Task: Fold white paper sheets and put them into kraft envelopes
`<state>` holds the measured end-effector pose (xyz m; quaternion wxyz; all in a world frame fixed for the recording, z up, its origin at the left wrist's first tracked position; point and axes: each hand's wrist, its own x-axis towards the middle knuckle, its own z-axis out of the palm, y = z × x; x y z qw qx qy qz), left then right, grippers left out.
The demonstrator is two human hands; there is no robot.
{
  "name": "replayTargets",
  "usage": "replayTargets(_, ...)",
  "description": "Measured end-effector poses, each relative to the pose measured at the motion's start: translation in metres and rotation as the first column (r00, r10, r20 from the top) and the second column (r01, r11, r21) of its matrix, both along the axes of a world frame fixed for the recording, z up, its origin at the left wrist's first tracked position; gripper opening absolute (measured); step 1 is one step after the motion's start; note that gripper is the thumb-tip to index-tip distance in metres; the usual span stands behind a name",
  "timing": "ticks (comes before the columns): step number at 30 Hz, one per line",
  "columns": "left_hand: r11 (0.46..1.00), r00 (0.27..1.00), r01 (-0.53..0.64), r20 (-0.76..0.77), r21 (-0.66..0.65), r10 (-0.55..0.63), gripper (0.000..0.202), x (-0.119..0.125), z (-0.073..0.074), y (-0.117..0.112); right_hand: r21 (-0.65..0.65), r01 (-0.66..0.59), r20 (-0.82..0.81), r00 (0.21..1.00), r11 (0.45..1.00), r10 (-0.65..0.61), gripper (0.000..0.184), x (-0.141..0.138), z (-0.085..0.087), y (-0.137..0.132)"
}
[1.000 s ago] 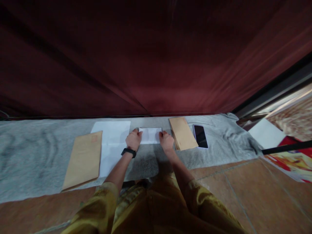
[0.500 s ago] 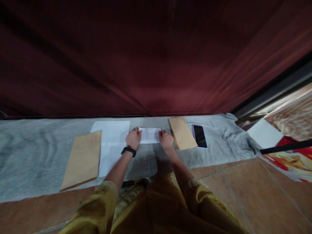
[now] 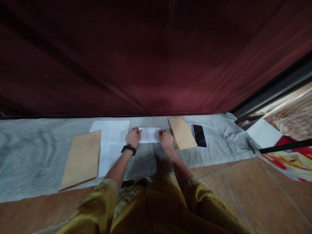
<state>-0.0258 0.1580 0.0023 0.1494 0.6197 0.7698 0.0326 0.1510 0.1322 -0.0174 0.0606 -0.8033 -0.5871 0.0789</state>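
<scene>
Folded paper pressed flat between two hands on a grey cloth

The folded paper (image 3: 149,135) is held at its ends by the left hand (image 3: 133,138) and right hand (image 3: 166,140). White sheets (image 3: 109,143) and an envelope (image 3: 81,159) are laid to the left; an envelope stack (image 3: 181,132) and a phone (image 3: 199,135) to the right.

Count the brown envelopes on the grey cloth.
2: a left brown envelope overlapping the white sheet; a right brown envelope between the right hand and the phone, seemingly topping a stack, so more may be hidden.
</scene>
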Motion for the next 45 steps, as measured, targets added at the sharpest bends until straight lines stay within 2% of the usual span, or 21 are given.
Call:
replayTargets(14,0.999,0.999,-0.032,-0.003,-0.008,0.032,0.038,0.003,0.002,0.000,0.015,0.003,-0.025,1.000,1.000,-0.003,0.036,-0.002,0.002,-0.001)
replayTargets(22,0.999,0.999,-0.031,0.005,0.007,0.031,0.037,0.001,-0.006,0.003,0.011,-0.001,-0.029,1.000,1.000,0.001,0.036,-0.006,0.002,-0.003)
replayTargets(29,1.000,1.000,-0.026,0.012,0.010,0.025,0.036,0.001,-0.007,0.003,0.050,-0.018,0.007,1.000,0.999,0.017,0.035,-0.010,0.003,-0.008)
replayTargets(31,1.000,0.999,-0.030,0.011,0.008,0.030,0.037,0.001,-0.007,0.003,0.094,-0.063,0.024,0.998,0.994,0.061,0.034,-0.008,0.003,-0.009)
replayTargets(33,1.000,1.000,-0.030,0.011,0.007,0.030,0.038,0.001,-0.009,0.004,0.152,-0.183,0.041,0.983,0.971,0.179,0.036,-0.004,0.001,-0.010)
replayTargets(36,1.000,1.000,-0.024,0.010,0.012,0.024,0.038,0.000,-0.012,0.005,0.200,-0.447,0.020,0.891,0.872,0.453,0.045,0.003,-0.007,-0.009)
replayTargets(38,1.000,1.000,-0.022,0.006,0.014,0.022,0.039,-0.001,-0.013,0.006,0.207,-0.538,-0.025,0.832,0.817,0.554,0.044,0.006,-0.014,-0.008)
replayTargets(40,1.000,1.000,-0.020,0.000,0.013,0.020,0.040,-0.001,-0.013,0.007,0.225,-0.551,-0.054,0.816,0.804,0.575,0.041,0.008,-0.019,-0.007)
replayTargets(45,1.000,1.000,-0.016,-0.025,0.015,0.017,0.040,0.001,-0.008,0.004,0.260,-0.515,-0.067,0.834,0.817,0.548,0.040,0.003,-0.021,-0.012)
